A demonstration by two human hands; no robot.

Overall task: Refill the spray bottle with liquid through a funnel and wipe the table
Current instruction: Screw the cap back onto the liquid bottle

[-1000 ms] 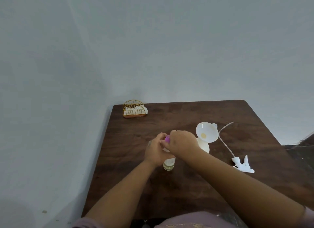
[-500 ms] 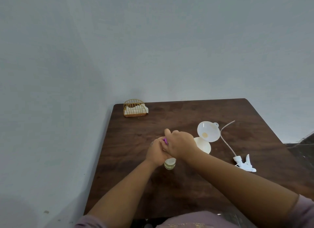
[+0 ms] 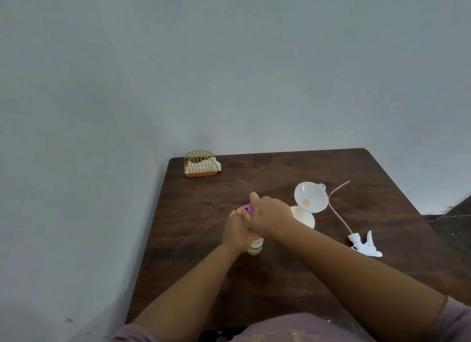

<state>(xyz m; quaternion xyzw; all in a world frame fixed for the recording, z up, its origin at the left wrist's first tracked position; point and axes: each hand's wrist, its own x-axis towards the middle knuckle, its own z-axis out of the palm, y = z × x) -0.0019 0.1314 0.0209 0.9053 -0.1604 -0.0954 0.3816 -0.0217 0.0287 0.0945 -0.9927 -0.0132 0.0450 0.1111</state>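
Observation:
A small clear refill bottle (image 3: 254,247) with pale yellowish liquid stands near the middle of the dark wooden table (image 3: 280,278). My left hand (image 3: 238,230) is wrapped around its body. My right hand (image 3: 271,215) grips its purple cap (image 3: 249,208) from above. Just right of my hands stands the white spray bottle (image 3: 305,218), mostly hidden, with a white funnel (image 3: 309,197) sitting in its neck. The white spray head (image 3: 364,243) with its long tube lies flat on the table further right.
A gold wire napkin holder (image 3: 201,163) with white napkins sits at the table's far left corner. A grey wall runs behind and along the left edge. The table's right edge drops to a dark floor (image 3: 453,222).
My right hand has turned slightly on the purple cap, the thumb now pointing up. The left hand keeps its hold on the bottle. The view shifted a little.

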